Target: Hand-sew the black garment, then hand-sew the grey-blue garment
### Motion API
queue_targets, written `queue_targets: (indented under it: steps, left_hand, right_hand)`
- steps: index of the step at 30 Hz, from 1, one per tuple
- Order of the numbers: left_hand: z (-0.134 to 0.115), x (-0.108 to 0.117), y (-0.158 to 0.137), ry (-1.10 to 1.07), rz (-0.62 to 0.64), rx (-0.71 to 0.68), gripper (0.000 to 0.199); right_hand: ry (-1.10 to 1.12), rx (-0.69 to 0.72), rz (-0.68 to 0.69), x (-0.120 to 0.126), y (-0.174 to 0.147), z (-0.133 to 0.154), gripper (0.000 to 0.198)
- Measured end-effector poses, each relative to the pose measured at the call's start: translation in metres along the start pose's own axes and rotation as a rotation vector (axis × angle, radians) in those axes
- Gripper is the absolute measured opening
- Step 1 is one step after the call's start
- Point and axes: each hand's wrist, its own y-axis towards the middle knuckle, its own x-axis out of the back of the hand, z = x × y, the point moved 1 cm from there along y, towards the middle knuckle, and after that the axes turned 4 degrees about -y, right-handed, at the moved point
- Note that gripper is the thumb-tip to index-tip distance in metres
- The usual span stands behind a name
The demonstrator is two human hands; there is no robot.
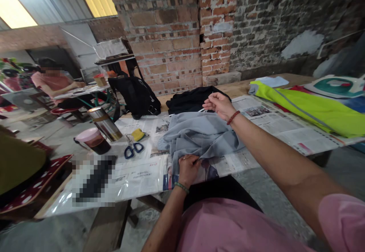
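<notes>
A grey garment (203, 136) lies bunched on the newspaper-covered table in front of me. My left hand (188, 168) is closed on its near edge, with the thumb and fingers pressing the cloth together. Raised above the far side of the garment is my right hand (217, 103), its thumb and forefinger pinched. Whatever thin thing sits in that pinch is too small to name. Just behind the right hand lies a heap of black cloth (186, 99). White cord ends show near the garment's far edge.
Left of the garment are blue-handled scissors (134, 150), a yellow object (138, 134), a steel flask (105, 123) and a pink-lidded cup (93, 141). A black bag (136, 96) stands behind. Rightward lie a neon-yellow garment (310, 109) and an iron (336, 86). A person (54, 79) sits farther off.
</notes>
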Motion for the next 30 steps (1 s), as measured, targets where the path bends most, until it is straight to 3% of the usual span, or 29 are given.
queue_targets:
  steps: [6,10,12,16,18,22,30]
  left_hand:
    - [0.002,0.006,-0.004,0.012,-0.093,-0.055,0.026]
    - [0.003,0.014,-0.013,0.177,-0.109,-0.068,0.022]
    - [0.001,0.016,-0.017,0.202,-0.107,-0.106,0.019]
    - [-0.005,0.016,-0.022,0.257,-0.128,-0.203,0.014]
    - [-0.008,0.015,-0.024,0.283,-0.143,-0.246,0.014]
    - [-0.009,0.015,-0.031,0.332,-0.169,-0.321,0.016]
    - [-0.011,0.013,-0.036,0.355,-0.16,-0.379,0.018]
  right_hand:
    - [-0.075,-0.059,0.025,-0.002,-0.04,-0.025,0.004]
    - [-0.38,-0.062,0.138,-0.001,-0.081,-0.05,0.014]
    - [-0.611,0.014,0.268,-0.001,-0.1,-0.058,0.015]
    - [-1.003,0.338,0.496,-0.002,-0.128,-0.066,0.021]
    - [-1.16,0.393,0.551,-0.001,-0.137,-0.071,0.024]
    - [-1.325,0.448,0.555,0.001,-0.148,-0.078,0.023]
    - [-1.382,0.554,0.561,-0.003,-0.151,-0.076,0.02]
